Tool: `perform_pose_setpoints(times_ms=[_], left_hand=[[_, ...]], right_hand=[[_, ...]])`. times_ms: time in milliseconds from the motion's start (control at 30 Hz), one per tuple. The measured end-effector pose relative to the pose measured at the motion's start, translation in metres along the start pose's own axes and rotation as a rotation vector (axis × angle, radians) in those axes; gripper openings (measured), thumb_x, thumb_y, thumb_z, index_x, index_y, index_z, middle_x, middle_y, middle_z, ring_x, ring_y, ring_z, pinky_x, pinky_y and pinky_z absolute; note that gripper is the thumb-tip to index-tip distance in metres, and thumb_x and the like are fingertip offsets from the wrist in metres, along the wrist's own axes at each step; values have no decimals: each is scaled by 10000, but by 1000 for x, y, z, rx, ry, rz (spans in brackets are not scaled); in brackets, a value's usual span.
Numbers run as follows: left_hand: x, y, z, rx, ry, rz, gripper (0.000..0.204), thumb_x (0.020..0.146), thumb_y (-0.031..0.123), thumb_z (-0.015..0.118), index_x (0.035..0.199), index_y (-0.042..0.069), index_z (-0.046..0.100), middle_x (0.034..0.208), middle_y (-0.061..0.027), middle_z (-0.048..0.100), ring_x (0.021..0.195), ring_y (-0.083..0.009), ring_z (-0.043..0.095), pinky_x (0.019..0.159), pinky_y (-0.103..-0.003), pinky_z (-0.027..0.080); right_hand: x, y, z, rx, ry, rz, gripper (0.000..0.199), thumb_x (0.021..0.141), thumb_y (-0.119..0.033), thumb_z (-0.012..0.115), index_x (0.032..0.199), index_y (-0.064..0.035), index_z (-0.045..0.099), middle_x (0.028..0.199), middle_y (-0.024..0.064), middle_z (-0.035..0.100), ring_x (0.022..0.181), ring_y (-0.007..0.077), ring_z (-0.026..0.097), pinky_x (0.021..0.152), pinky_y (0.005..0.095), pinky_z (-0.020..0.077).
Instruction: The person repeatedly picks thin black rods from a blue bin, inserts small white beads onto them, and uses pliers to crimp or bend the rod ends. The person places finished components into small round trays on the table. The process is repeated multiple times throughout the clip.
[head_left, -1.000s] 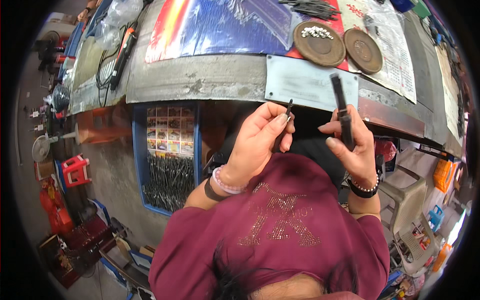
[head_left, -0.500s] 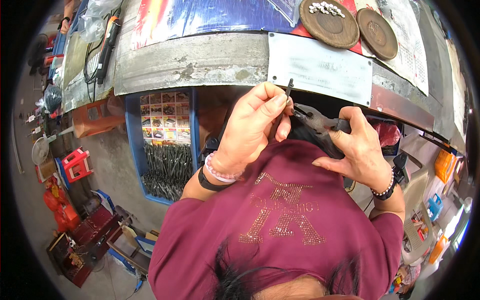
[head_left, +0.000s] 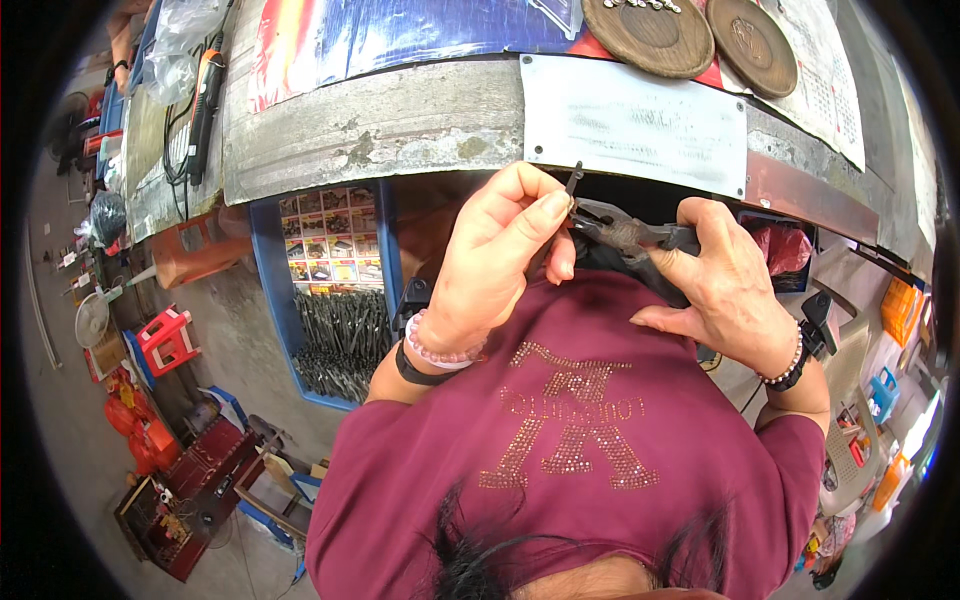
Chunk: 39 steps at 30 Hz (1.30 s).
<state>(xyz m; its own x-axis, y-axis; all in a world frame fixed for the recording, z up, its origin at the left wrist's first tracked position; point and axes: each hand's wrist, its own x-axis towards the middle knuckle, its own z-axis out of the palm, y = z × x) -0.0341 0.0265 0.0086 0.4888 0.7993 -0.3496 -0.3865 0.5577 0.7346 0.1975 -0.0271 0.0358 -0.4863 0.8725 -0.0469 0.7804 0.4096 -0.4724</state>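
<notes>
The two hands are right together now, close in front of the maroon shirt (head_left: 600, 440), where a second ago they were held apart with the pliers standing upright in the right hand. The left hand (head_left: 490, 270) pinches a small dark metal piece (head_left: 573, 180) between thumb and forefinger, its tip poking up just above the fingertips, against the edge of the grey metal plate (head_left: 635, 125) on the workbench (head_left: 370, 125). The right hand (head_left: 725, 290) is wrapped closed around the handles of the dark pliers (head_left: 625, 232), which now lie tipped over sideways, nose pointing left and meeting the left fingertips. Whether the nose actually bites the piece I cannot tell; the thumb covers the contact. By the look of it, the approach is done and the tool is at the piece, so the squeezing or bending work seems under way. Up on the bench, two round wooden discs (head_left: 650, 35) sit untouched, and the blue bin of dark metal parts (head_left: 335, 340) waits below to the left
</notes>
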Motion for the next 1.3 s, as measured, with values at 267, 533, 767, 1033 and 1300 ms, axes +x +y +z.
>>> perform_pose_setpoints(times_ms=[267,533,767,1033,1300], left_hand=[[-1,1,4,152,24,28,140,971,151,537,957,13,518,732,-13,542,587,-72,542,535,-207,434],[-1,1,6,176,30,30,117,966,120,536,934,9,521,732,-4,526,577,-51,503,521,-195,412],[1,-1,0,299,15,34,116,962,111,540,913,6,527,719,-7,524,572,-47,488,516,-196,397],[0,0,-4,182,32,-50,100,949,110,557,924,14,546,785,-29,564,549,-73,455,497,-202,360],[0,3,-3,217,15,-88,121,960,128,549,934,11,530,706,1,520,572,-50,487,514,-194,392]], right_hand=[[-1,1,-3,-13,13,-23,546,612,-255,795,1113,-108,637,1063,141,447,951,303,486,802,393,442],[-3,-4,0,-85,21,-2,474,624,-193,775,1074,-106,650,1030,149,459,894,288,511,725,374,465],[2,1,-8,542,-315,53,609,649,-282,803,1195,-83,621,982,147,454,805,299,536,651,366,467],[-6,-1,3,98,-116,53,501,646,-247,794,1103,-105,643,1007,138,443,918,291,512,706,377,477],[-5,0,6,39,-58,11,477,616,-209,795,1055,-92,649,974,125,432,886,273,506,682,354,470]])
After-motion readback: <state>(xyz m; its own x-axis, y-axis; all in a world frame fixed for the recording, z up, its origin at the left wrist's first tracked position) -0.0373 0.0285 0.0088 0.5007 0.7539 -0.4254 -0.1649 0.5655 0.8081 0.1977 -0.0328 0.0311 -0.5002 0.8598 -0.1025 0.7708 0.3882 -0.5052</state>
